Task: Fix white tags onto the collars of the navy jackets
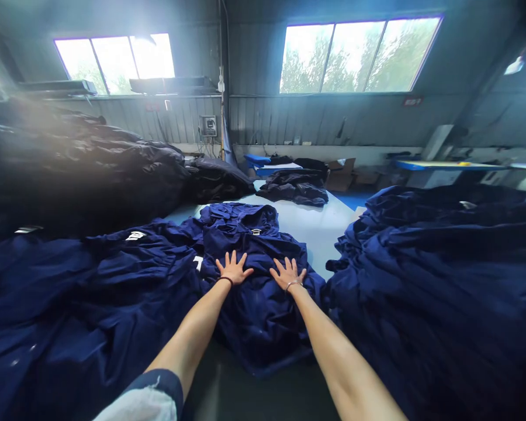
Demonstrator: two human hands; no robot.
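Note:
A navy blue hooded jacket (258,310) lies spread on the table in front of me, its hood at the far end and a small pale label at the neck. My left hand (234,270) rests flat on the left side of its upper part, fingers spread. On the right side of the same jacket, my right hand (288,273) presses down with its fingers apart. Neither hand grips the cloth. The jacket's lower end hangs over the near edge of the table.
Navy garments (149,275) with white labels lie along the left, against the jacket. A tall navy pile (433,275) stands at right. Dark garments (105,169) are heaped behind left, and a smaller dark stack (293,187) sits at the far end of the pale table (333,225).

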